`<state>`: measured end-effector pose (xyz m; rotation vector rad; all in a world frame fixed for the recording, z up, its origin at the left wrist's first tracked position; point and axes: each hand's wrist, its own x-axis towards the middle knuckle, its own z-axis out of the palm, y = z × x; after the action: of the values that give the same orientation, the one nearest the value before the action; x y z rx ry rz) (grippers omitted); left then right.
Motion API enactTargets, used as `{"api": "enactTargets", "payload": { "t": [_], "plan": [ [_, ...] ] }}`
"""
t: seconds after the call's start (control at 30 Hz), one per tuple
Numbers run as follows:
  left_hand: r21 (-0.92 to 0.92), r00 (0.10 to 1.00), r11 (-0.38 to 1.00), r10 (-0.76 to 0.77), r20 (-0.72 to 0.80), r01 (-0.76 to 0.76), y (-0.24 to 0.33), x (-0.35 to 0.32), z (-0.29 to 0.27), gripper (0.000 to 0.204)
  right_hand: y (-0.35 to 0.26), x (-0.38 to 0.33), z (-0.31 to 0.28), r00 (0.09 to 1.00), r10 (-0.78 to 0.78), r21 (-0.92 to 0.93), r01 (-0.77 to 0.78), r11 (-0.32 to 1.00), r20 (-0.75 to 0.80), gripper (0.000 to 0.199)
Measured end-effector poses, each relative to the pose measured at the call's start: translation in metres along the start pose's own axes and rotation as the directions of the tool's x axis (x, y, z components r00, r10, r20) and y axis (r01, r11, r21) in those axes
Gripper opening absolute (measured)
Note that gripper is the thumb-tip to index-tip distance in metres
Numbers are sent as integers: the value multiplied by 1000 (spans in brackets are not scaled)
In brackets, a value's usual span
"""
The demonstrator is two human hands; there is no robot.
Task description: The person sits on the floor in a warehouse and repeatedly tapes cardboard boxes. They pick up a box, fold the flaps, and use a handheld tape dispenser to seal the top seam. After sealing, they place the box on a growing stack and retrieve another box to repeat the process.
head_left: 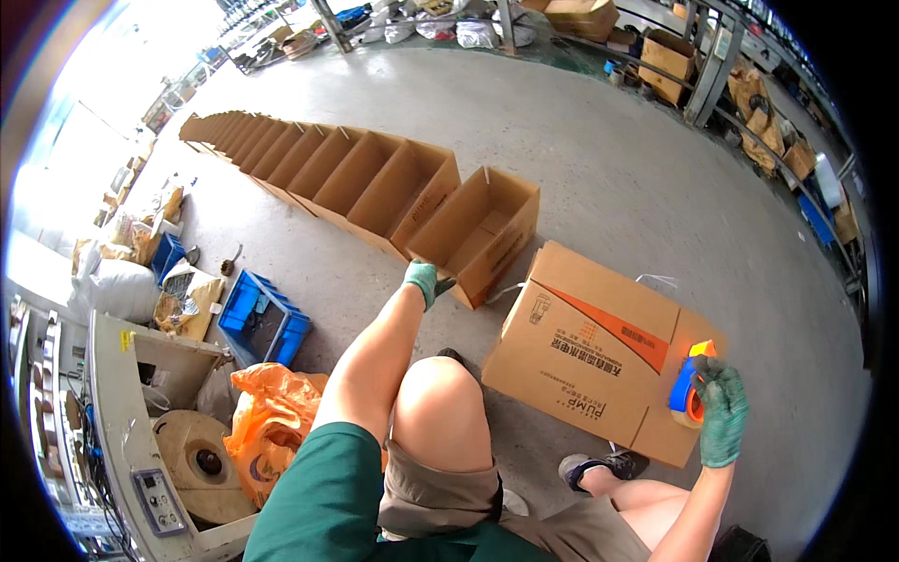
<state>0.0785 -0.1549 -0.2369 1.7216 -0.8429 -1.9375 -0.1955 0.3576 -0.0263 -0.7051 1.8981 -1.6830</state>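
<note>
Left arm stretched forward, gloved left hand (pixel 423 280) gripping the near corner of an open carton (pixel 478 234) on the floor. Closed carton (pixel 590 351) lies just beside it. Right arm bent, right hand (pixel 721 412) clasping a blue-orange tape dispenser (pixel 690 384) against that carton's end.

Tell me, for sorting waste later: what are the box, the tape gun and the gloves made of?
Box: brown corrugated cardboard, matte, creased flaps. Tape gun: apparently glossy blue and orange plastic. Gloves: green knit fabric, perhaps coated.
</note>
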Motion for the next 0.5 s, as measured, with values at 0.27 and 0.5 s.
{"api": "enactTargets", "payload": {
  "t": [0.27,0.5],
  "plan": [
    [787,661,-409,433,613,-461,-21,-57,41,55,3,1,6,987,163,-167,-161,973,-4,28],
    [865,888,-460,289,358,-199,-4,2,31,47,0,18,24,968,225,-255,-192,948,107,28]
  ]
}}
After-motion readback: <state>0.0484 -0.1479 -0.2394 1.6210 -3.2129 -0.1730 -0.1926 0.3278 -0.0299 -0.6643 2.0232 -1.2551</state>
